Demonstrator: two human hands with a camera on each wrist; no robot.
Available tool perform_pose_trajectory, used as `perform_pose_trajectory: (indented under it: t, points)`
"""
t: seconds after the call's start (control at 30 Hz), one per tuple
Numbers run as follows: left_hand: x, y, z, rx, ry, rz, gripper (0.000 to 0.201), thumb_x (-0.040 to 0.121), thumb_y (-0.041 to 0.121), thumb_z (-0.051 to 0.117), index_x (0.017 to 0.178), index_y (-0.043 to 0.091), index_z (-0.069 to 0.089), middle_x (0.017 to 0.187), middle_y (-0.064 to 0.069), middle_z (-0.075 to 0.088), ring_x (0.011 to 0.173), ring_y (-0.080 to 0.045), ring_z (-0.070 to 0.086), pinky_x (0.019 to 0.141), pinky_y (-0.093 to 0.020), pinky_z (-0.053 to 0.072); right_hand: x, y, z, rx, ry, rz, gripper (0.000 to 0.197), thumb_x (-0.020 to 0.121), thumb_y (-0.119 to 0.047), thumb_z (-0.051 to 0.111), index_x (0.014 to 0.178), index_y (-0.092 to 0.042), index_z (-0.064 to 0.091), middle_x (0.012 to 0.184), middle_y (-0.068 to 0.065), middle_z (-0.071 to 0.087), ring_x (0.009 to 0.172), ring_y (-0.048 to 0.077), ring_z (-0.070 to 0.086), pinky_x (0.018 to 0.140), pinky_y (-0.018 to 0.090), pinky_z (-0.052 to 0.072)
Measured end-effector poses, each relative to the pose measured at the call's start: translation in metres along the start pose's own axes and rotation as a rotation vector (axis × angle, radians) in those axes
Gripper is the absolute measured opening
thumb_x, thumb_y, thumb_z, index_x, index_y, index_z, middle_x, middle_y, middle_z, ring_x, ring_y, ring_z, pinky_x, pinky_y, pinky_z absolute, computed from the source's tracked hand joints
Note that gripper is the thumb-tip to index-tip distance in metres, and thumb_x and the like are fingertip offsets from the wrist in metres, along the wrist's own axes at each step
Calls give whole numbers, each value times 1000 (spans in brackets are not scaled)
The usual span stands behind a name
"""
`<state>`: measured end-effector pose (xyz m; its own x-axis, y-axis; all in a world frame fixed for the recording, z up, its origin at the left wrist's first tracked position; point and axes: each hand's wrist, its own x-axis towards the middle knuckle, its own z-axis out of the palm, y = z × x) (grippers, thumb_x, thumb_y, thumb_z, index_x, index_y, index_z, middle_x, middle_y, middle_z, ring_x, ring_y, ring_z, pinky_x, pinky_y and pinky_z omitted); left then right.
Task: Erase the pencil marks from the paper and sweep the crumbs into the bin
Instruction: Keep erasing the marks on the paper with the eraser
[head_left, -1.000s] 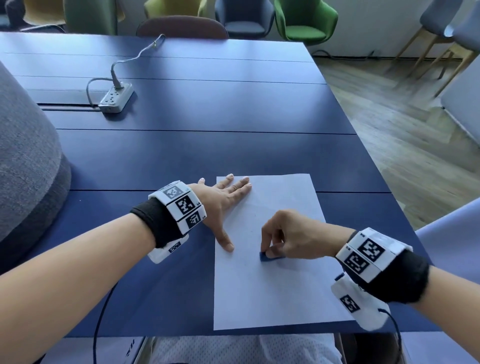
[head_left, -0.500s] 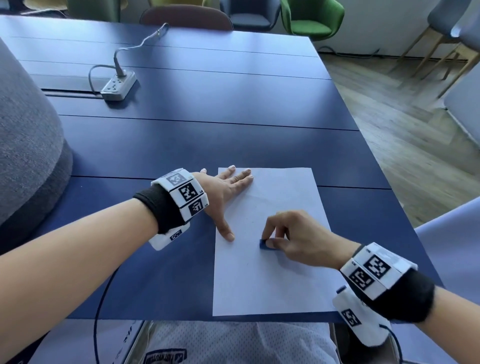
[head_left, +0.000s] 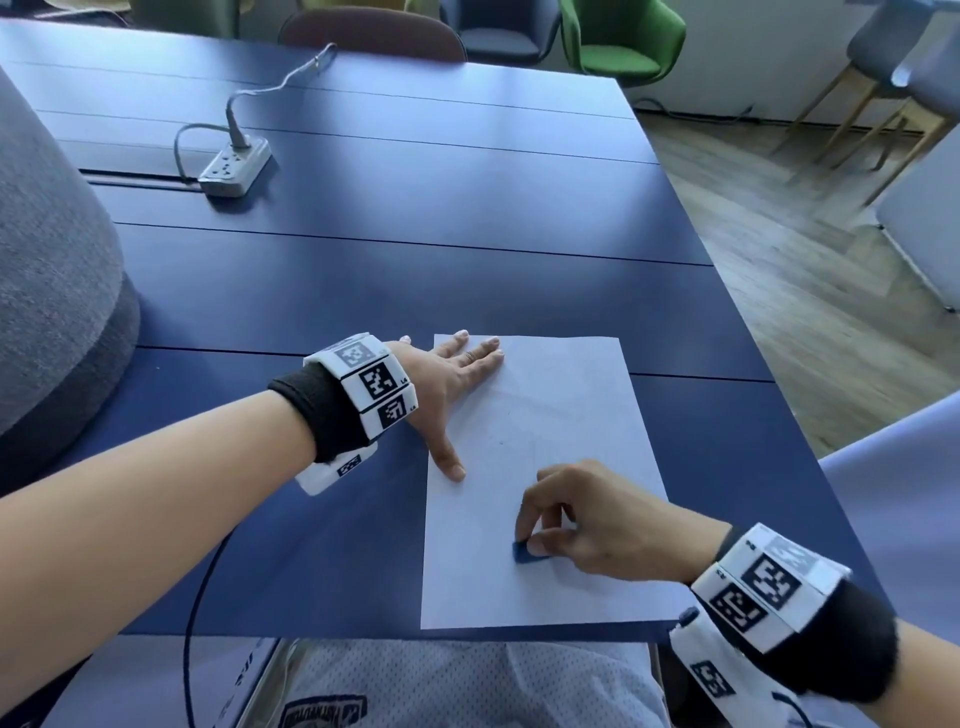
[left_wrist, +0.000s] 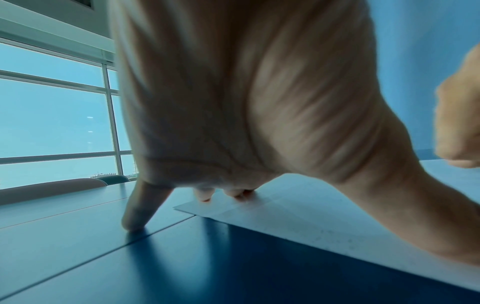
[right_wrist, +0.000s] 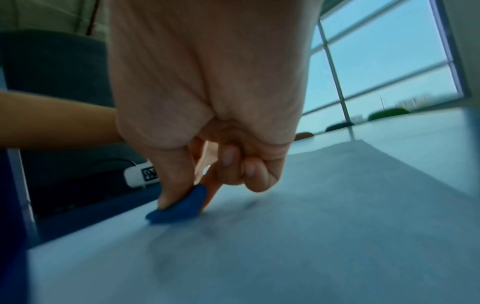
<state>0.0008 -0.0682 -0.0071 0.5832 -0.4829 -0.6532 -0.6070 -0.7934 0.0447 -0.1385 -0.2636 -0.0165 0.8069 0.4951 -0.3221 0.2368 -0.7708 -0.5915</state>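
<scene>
Erasing step: my right hand (head_left: 597, 519) pinches the blue eraser (head_left: 527, 552) against the paper (head_left: 545, 415), while my flat, open left hand (head_left: 441, 384) pins the sheet's far-left corner. Faint pencil marks (right_wrist: 233, 222) remain beside the eraser, so more rubbing comes next; no bin visible.

Paper (head_left: 540, 415) on table (head_left: 415, 280) near edge, power strip (head_left: 236, 167) far behind, left.

Bright window daylight, soft glare on the blue bench (head_left: 467, 171), wide-angle bending at edges, wrist views motion-blurred, blue-tinted.
</scene>
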Motion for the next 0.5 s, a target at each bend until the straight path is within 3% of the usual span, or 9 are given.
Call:
perform_pose_trajectory:
  t: [0.1,0.27,0.4,0.5]
  points:
    - [1,-1,1,-4,6,5,149,53,75,78,149,30,-27,154,21,-32,143,-12,-30,113,-66,0,4,3,-1,-1,77,21,8,83,-21,69,87,-28,70,77,-9,56,70,6,52,64,18,42]
    - [-1,1,-1,4,5,6,148,55,73,78,149,28,-27,154,20,-32,143,-12,-30,114,-67,1,1,-5,-11,9,-126,35,8,81,-22,71,87,-27,72,82,-2,64,75,13,59,71,31,52]
    - [1,0,0,0,-3,7,150,53,75,77,148,29,-28,154,20,-34,143,-13,-31,113,-67,1,38,-1,-31,-52,-19,65,10,79,-18,72,85,-26,74,71,-7,63,61,6,52,58,18,44]
    - [3,-3,3,-12,6,15,151,52,76,77,148,29,-29,153,20,-34,143,-11,-31,113,-68,2,72,9,-53,-42,88,111,8,79,-18,73,84,-23,74,67,-9,59,61,5,52,60,20,44]
